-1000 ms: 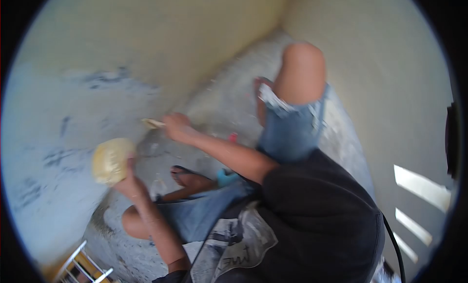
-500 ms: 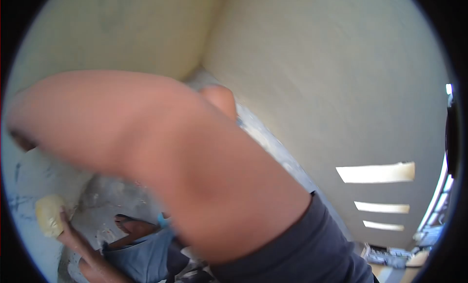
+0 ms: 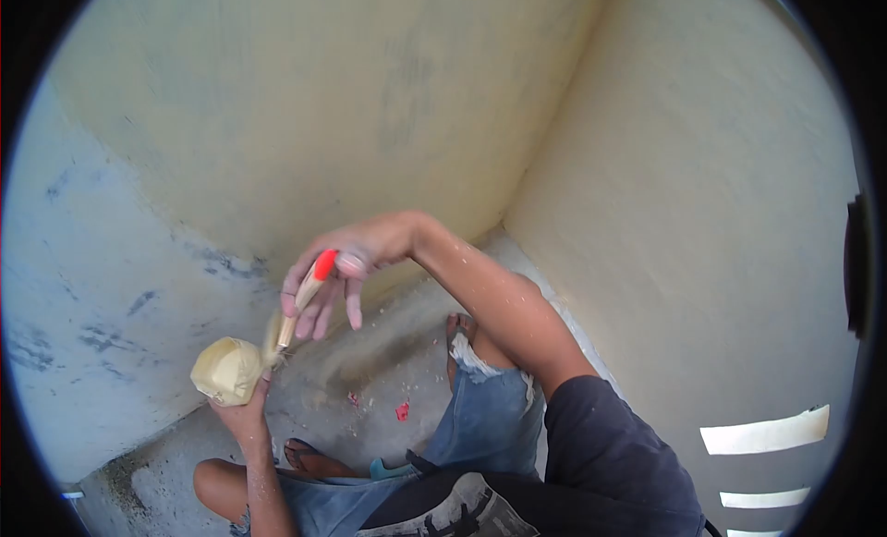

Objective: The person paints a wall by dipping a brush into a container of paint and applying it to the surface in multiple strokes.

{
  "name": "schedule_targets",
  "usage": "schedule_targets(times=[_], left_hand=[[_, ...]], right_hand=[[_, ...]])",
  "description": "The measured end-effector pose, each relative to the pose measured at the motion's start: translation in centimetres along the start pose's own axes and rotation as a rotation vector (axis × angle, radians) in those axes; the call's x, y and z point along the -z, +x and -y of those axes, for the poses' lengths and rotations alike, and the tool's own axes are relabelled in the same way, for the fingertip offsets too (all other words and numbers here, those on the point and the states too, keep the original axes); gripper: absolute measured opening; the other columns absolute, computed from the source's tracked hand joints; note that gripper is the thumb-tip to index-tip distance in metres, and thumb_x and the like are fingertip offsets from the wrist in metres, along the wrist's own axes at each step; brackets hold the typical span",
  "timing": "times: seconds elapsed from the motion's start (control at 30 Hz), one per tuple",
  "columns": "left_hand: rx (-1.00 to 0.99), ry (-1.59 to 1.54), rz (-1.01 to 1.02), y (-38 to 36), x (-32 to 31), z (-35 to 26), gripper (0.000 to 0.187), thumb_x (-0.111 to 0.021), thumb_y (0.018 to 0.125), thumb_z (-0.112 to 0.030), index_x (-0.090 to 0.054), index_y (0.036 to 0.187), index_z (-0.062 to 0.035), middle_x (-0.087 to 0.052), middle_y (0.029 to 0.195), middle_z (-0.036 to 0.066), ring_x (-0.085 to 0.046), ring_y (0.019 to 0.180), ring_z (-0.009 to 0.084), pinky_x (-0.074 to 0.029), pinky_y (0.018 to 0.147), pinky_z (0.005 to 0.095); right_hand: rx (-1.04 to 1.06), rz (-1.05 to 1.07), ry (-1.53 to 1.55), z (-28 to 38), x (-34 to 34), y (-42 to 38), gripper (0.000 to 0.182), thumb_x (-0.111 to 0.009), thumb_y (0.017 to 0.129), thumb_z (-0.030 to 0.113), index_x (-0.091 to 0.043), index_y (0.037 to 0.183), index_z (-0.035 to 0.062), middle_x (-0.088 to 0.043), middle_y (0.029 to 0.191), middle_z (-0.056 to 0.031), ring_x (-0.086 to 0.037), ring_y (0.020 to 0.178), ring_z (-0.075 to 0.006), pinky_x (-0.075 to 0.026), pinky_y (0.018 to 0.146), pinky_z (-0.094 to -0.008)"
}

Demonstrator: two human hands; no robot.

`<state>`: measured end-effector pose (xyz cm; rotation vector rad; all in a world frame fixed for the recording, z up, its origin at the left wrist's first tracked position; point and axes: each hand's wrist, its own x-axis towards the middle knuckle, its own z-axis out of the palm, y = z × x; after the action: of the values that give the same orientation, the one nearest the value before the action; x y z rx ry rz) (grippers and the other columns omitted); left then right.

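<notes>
My left hand [image 3: 242, 421] is wrapped round a small cream container [image 3: 246, 374], with pale yellow paint [image 3: 224, 372] inside it. My right hand [image 3: 356, 252] pinches a paintbrush [image 3: 304, 299] between thumb and fingers, its other fingers hanging apart. The brush has a wooden handle with a red end and points bristles down, just right of the container's rim. Its bristles are blurred. White specks mark both forearms and the right fingers.
A wall [image 3: 397, 103] faces me, yellowish above and bluish white with dark scuffs at the left. Another wall [image 3: 702, 213] meets it in a corner at the right. Red scraps [image 3: 402, 411] lie on the grey floor [image 3: 370, 380]. A teal item [image 3: 390, 469] is by my lap.
My right arm, which blocked much of the view, has drawn down, and its hand with the paintbrush now shows beside the container. The view has shifted, bringing the container nearer the middle.
</notes>
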<state>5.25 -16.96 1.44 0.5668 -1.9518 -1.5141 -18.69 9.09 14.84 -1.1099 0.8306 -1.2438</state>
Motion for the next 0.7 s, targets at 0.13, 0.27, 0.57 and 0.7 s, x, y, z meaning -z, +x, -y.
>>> schedule_targets(times=[0.13,0.27,0.57,0.7], left_hand=[[0.013,0.015,0.067,0.5,-0.2,0.4,0.083,-0.092,0.072,-0.007,-0.044,0.139,0.0026,-0.059,0.129,0.014,-0.061,0.117,0.0230,-0.047,0.104,0.0371],[0.044,-0.012,0.112,0.3,-1.2,0.2,0.085,-0.092,0.072,-0.007,-0.043,0.141,0.0013,-0.058,0.130,0.013,-0.060,0.119,0.0234,-0.047,0.105,0.0371],[-0.007,0.018,0.128,-0.3,-4.0,-0.4,0.089,-0.095,0.067,-0.011,-0.044,0.139,0.0005,-0.059,0.130,0.014,-0.060,0.119,0.0253,-0.048,0.104,0.0402],[-0.005,0.162,0.174,0.2,-4.8,-0.1,0.084,-0.097,0.065,-0.021,-0.051,0.132,-0.0010,-0.066,0.123,0.015,-0.065,0.114,0.0293,-0.050,0.102,0.0440]], right_hand=[[-0.122,-0.244,-0.346,2.3,-3.8,-0.9,0.048,-0.079,0.088,0.021,-0.059,0.124,-0.0036,-0.074,0.115,-0.0198,-0.074,0.104,-0.0239,-0.062,0.080,-0.0321],[-0.291,-0.568,-0.649,2.7,-5.0,-0.2,0.018,-0.070,0.094,0.017,-0.071,0.093,-0.0010,-0.077,0.088,-0.0118,-0.074,0.076,-0.0244,-0.055,0.068,-0.0348],[0.254,-1.082,-1.396,2.7,-3.4,1.5,0.040,-0.076,0.092,0.034,-0.064,0.076,-0.0007,-0.059,0.066,-0.0195,-0.057,0.060,-0.0364,-0.043,0.056,-0.0418],[0.418,-1.393,-0.850,2.0,-3.9,2.8,0.040,-0.073,0.096,0.033,-0.066,0.072,0.0015,-0.053,0.055,-0.0080,-0.054,0.052,-0.0121,-0.042,0.049,-0.0324]])
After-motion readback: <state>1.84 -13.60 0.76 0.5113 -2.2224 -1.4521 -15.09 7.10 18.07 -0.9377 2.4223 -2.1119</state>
